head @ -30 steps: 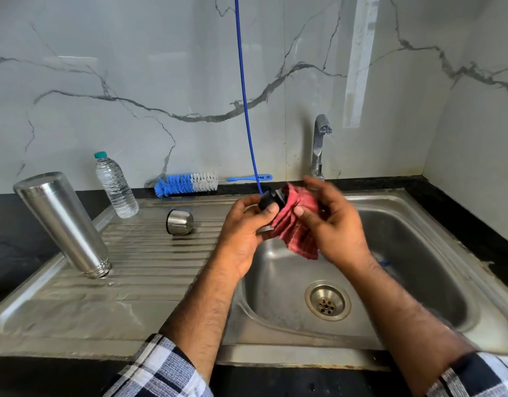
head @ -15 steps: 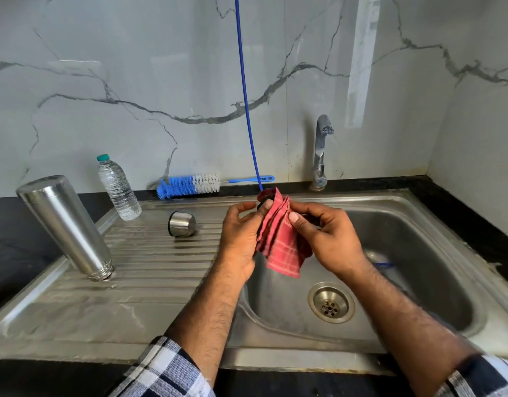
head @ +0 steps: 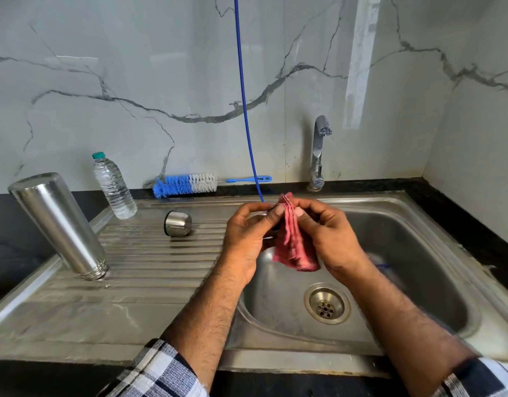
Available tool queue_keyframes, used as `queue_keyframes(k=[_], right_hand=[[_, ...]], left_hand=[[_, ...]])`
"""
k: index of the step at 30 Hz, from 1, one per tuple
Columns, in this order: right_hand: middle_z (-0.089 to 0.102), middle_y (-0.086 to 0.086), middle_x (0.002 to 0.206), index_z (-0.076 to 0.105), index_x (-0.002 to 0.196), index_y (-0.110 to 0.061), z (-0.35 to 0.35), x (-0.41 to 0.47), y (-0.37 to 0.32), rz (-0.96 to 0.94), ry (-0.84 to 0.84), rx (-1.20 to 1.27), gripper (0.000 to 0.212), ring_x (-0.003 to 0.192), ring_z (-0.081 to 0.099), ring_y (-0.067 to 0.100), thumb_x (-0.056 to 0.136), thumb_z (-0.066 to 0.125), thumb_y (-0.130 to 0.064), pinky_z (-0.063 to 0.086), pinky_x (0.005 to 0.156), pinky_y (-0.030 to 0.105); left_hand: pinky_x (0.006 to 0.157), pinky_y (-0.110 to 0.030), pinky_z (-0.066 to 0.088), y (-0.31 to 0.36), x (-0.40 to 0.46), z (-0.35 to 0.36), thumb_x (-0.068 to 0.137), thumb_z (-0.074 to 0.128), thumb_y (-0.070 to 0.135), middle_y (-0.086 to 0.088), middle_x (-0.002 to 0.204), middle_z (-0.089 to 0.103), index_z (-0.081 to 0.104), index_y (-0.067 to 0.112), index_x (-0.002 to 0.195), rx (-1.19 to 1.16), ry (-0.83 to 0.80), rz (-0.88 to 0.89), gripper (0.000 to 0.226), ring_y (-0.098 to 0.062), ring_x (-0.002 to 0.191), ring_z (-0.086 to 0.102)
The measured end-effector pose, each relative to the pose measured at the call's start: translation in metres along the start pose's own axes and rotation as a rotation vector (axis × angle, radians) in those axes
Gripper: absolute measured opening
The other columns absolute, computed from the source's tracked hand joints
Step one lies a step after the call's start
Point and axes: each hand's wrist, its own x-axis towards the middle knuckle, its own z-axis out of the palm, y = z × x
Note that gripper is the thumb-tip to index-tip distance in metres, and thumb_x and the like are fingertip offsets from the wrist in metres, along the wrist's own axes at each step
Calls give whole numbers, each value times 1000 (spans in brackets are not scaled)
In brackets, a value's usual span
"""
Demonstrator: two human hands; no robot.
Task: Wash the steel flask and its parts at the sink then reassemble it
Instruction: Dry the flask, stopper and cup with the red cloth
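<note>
Over the sink basin (head: 419,253), the left hand (head: 247,239) and right hand (head: 330,236) both pinch a red cloth (head: 294,247), fingers clamped on it, apparently drying a hidden part. The steel flask (head: 61,224) stands inverted on the drainboard, its cup (head: 178,223) nearby. Reassembly likely follows.

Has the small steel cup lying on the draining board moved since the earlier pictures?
No. The small steel cup lies on its side at the same ribs of the steel draining board, right of the clear plastic bottle.

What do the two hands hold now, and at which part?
Both hands pinch the red cloth near its bunched top; the rest hangs down.
</note>
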Motion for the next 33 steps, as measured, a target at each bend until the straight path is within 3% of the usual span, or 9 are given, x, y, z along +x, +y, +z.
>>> queue_keyframes(k=[2, 4, 8, 11, 15, 20, 26, 28, 33], right_hand=[[78, 3, 114, 69, 129, -14, 1, -1, 2, -21, -51, -197, 28, 104, 74, 18, 101, 70, -12, 61, 95, 39], [74, -6, 115, 64, 129, -24, 5, -5, 4, -18, -63, -422, 37, 104, 71, 10, 95, 79, -24, 62, 90, 36], [74, -9, 108, 64, 118, -27, 4, -5, 1, -13, 75, -414, 40, 96, 71, 6, 86, 88, -28, 60, 76, 21], [78, -7, 104, 72, 110, -24, -4, -1, 2, -57, 106, -357, 29, 95, 73, 9, 87, 87, -17, 60, 86, 29], [79, -4, 109, 75, 117, -21, -5, 1, 4, -173, 146, -297, 23, 103, 75, 17, 96, 76, -11, 60, 99, 48], [71, -6, 134, 63, 143, -21, 3, -1, 7, -323, -45, -450, 37, 126, 66, 10, 108, 55, -33, 51, 109, 35], [58, -11, 76, 50, 88, -31, 4, 1, 5, -344, 143, -829, 34, 70, 58, 4, 110, 31, -47, 41, 62, 27], [61, -8, 73, 52, 83, -29, 4, 3, 7, -243, 220, -837, 40, 69, 61, 13, 110, 29, -49, 41, 66, 32], [73, 8, 113, 67, 114, -26, -1, 15, 17, 430, 112, -502, 43, 103, 69, 24, 105, 43, -60, 55, 99, 47]], left_hand=[[70, -39, 60, 0, 3, -4, 47, 100, 53, -10, 85, 78, 67, 12, 104, 11, 131, -34, 78, -25, 75, 72], [77, -43, 61, 1, 2, -5, 47, 94, 56, -9, 84, 79, 70, 12, 96, 29, 154, -32, 70, -25, 76, 72], [87, -40, 63, 1, -2, 1, 70, 87, 31, -11, 102, 81, 78, 11, 109, 8, 24, 7, 45, -24, 92, 76], [93, -38, 60, 5, 4, -4, 76, 81, 19, -13, 114, 79, 75, 9, 123, -36, -66, -7, 48, -23, 102, 74], [78, -36, 61, 8, 8, -11, 76, 82, 21, -13, 96, 77, 77, 7, 101, -41, -76, -31, 29, -23, 87, 73], [76, -40, 59, 1, 2, -4, 96, 72, 20, -13, 84, 75, 77, 7, 95, 72, -91, -91, 14, -24, 75, 71], [69, -38, 64, -7, -4, 7, 99, 67, 6, -23, 91, 73, 72, -11, 106, 135, -77, -81, 19, -28, 79, 71], [70, -32, 62, -13, -2, 9, 97, 70, 4, -14, 86, 75, 75, -3, 101, 224, -68, 42, 9, -21, 78, 70], [86, -27, 61, -17, 6, -3, 87, 84, 15, 9, 98, 79, 77, 20, 109, 777, -167, 440, 23, -7, 92, 74]])
